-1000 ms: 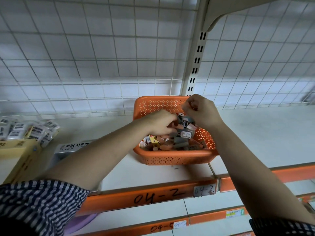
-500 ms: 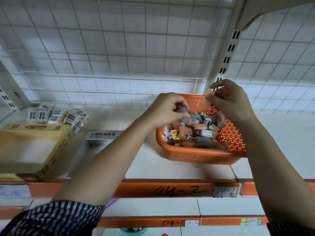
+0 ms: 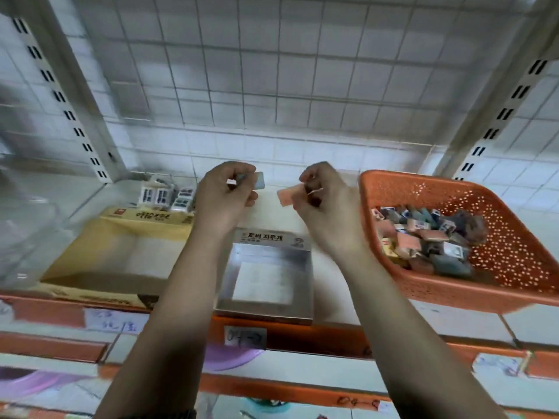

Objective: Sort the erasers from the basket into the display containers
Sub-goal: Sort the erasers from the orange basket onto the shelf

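Observation:
An orange perforated basket with several mixed erasers stands on the shelf at the right. My left hand is raised above the shelf, shut on a grey-blue eraser. My right hand is level with it, pinching a pink eraser. Both hands hover over and behind a grey display box with Korean lettering. A yellow display box lies to its left.
Several packaged white erasers lie behind the yellow box. A clear plastic container sits at the far left. Slotted shelf uprights and a wire grid back the shelf. An orange shelf edge carries labels.
Both hands have come out of the basket and moved left, each with an eraser. The view has swung left, so the basket now lies at the right.

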`<state>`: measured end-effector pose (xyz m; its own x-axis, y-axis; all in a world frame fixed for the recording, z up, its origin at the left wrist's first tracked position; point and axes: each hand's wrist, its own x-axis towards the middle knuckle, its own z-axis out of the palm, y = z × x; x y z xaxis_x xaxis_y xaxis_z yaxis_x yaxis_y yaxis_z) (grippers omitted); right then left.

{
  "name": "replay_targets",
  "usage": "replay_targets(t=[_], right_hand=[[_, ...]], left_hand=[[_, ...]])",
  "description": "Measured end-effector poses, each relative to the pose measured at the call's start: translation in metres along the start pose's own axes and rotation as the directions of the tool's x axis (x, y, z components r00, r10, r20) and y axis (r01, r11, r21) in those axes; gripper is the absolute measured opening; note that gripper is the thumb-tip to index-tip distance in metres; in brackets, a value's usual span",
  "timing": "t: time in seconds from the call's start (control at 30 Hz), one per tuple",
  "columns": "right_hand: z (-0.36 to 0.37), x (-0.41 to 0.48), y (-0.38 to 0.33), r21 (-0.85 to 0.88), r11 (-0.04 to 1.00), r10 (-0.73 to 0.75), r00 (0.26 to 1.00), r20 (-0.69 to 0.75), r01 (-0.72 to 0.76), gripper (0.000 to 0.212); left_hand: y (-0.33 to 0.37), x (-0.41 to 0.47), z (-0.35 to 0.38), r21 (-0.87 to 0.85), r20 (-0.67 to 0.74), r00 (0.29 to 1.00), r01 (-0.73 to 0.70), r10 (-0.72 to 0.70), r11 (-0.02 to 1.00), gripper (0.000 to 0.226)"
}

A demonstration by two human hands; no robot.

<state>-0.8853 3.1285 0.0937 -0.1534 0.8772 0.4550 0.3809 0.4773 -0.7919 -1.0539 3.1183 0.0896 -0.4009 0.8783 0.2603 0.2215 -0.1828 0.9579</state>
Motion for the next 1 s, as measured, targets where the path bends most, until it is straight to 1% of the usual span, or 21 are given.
replay_targets(t=[0.07, 0.17, 0.23, 0.3, 0.4, 0.47, 0.53, 0.63, 0.7, 0.77, 0.87, 0.93, 1.0], right_hand=[[0.020, 0.002, 0.016, -0.035, 0.996, 0.086, 0.996, 0.024, -0.085, 0.017], [0.035, 0.014, 0.038, -0.108, 0.968, 0.237, 0.968, 0.084, -0.228, 0.013], [0.041, 0.019, 0.047, -0.163, 0.943, 0.311, 0.943, 0.120, -0.290, 0.016], [0.044, 0.022, 0.052, -0.222, 0.923, 0.348, 0.927, 0.139, -0.313, 0.014], [0.046, 0.022, 0.058, -0.277, 0.913, 0.351, 0.924, 0.153, -0.300, 0.007], [0.043, 0.019, 0.060, -0.235, 0.920, 0.347, 0.929, 0.125, -0.312, 0.005], [0.038, 0.014, 0.062, -0.163, 0.933, 0.334, 0.941, 0.061, -0.321, 0.008], [0.029, 0.001, 0.058, -0.069, 0.959, 0.274, 0.962, -0.024, -0.275, 0.015], [0.025, -0.007, 0.053, -0.044, 0.973, 0.226, 0.973, -0.051, -0.228, 0.019], [0.022, -0.012, 0.049, -0.044, 0.977, 0.206, 0.977, -0.060, -0.209, 0.020], [0.018, -0.016, 0.048, -0.055, 0.974, 0.214, 0.974, -0.074, -0.218, 0.017], [0.014, -0.018, 0.047, -0.085, 0.975, 0.201, 0.977, -0.074, -0.206, 0.016], [0.012, -0.019, 0.040, -0.080, 0.979, 0.182, 0.982, -0.059, -0.186, 0.015]], left_hand=[[-0.013, 0.003, -0.007, -0.010, -0.022, 1.000, 0.003, -0.003, 1.000, 0.011], [-0.028, 0.002, -0.010, 0.003, -0.009, 1.000, -0.026, 0.026, 1.000, 0.009], [-0.037, 0.001, -0.010, 0.064, 0.011, 0.999, -0.051, 0.050, 0.997, 0.012], [-0.045, 0.001, -0.009, 0.096, 0.033, 0.998, -0.062, 0.059, 0.993, 0.012], [-0.049, 0.001, -0.007, 0.088, 0.049, 0.998, -0.055, 0.050, 0.995, 0.011], [-0.052, 0.002, -0.005, 0.093, 0.065, 0.997, -0.051, 0.045, 0.994, 0.012], [-0.055, 0.003, -0.003, 0.131, 0.095, 0.993, -0.077, 0.064, 0.988, 0.013], [-0.056, 0.009, 0.002, 0.265, 0.127, 0.988, -0.121, 0.090, 0.957, 0.014], [-0.057, 0.014, 0.007, 0.362, 0.162, 0.984, -0.126, 0.070, 0.924, 0.014], [-0.059, 0.018, 0.011, 0.437, 0.183, 0.983, -0.102, 0.023, 0.894, 0.013], [-0.058, 0.018, 0.014, 0.520, 0.204, 0.977, -0.055, -0.062, 0.853, 0.012], [-0.059, 0.017, 0.016, 0.580, 0.220, 0.971, -0.056, -0.090, 0.813, 0.010], [-0.057, 0.016, 0.016, 0.612, 0.238, 0.965, -0.064, -0.106, 0.789, 0.014]])
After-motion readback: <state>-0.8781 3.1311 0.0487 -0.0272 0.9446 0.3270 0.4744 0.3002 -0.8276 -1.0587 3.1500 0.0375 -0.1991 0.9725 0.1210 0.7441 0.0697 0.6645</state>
